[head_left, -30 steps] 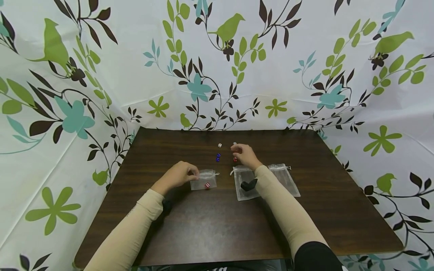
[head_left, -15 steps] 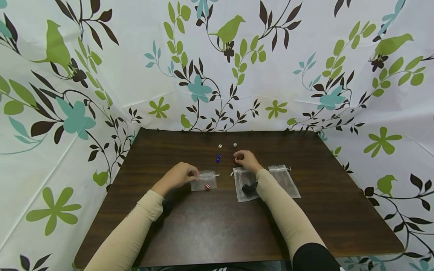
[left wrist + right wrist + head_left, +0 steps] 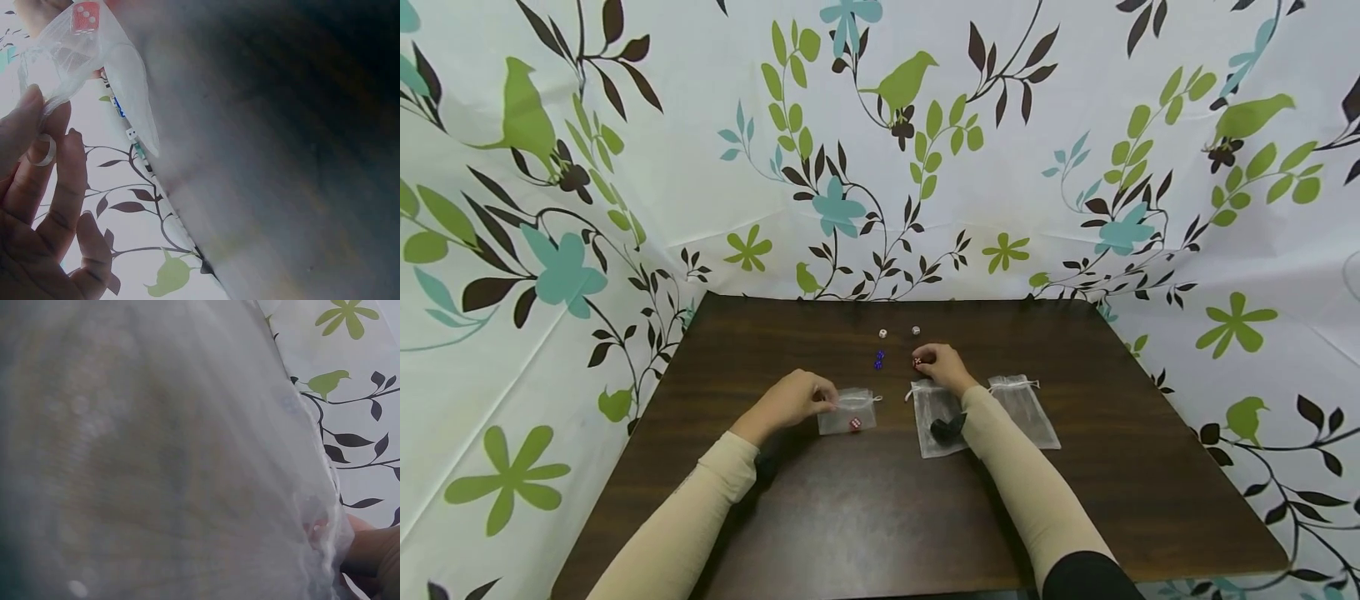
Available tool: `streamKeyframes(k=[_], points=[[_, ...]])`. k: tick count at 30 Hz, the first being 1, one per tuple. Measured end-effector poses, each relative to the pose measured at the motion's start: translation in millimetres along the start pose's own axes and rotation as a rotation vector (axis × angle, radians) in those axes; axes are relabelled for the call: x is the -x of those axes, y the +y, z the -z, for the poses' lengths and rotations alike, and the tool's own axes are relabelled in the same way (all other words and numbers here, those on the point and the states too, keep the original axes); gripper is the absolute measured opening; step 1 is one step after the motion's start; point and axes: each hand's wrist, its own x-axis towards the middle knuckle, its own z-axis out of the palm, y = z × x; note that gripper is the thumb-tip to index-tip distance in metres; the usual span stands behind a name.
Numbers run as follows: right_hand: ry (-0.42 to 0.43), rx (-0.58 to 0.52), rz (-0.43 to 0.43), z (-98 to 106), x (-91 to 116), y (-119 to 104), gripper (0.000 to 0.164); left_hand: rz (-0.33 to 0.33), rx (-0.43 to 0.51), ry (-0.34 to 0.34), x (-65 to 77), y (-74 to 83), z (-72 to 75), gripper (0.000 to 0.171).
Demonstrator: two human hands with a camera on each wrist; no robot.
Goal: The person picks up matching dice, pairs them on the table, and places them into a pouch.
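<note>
My left hand [image 3: 792, 404] pinches the mouth of a small sheer drawstring bag [image 3: 829, 423] between thumb and forefinger, as the left wrist view also shows. Inside that bag lies a red die [image 3: 855, 425] with white pips. Farther back, my right hand [image 3: 946, 367] pinches another red die [image 3: 917, 362] at the table surface; its fingertips partly cover the die. Under the right wrist is a second sheer bag [image 3: 931, 408], which blurs across most of the right wrist view.
Blue dice [image 3: 879, 360] sit left of the right hand. Behind them stand two white dice [image 3: 883, 333] [image 3: 916, 331]. A third sheer bag [image 3: 1028, 410] lies right of the right forearm on the dark wooden table [image 3: 1150, 500]. Patterned cloth [image 3: 700, 192] hangs behind the table.
My right hand has come down from above the red die and taken hold of it, uncovering the white die behind. The left hand stays at its bag.
</note>
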Motion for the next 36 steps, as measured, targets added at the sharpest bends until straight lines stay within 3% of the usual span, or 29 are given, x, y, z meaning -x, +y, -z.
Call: streamKeyframes(k=[18, 25, 31, 36], points=[[0.032, -0.010, -0.036, -6, 7, 5, 0.019, -0.021, 0.007, 0.002, 3.8, -0.1, -7.3, 0.006], [0.047, -0.018, 0.012, -1, 4, -2, 0.016, -0.030, -0.017, 0.033, 0.7, -2.0, -6.4, 0.007], [0.061, 0.018, 0.034, 3, 5, -6, 0.019, -0.045, -0.021, 0.019, 1.3, -1.6, -6.2, 0.006], [0.049, 0.015, 0.113, 8, 6, -24, 0.022, -0.048, -0.025, 0.024, 1.0, -1.5, -6.0, 0.006]])
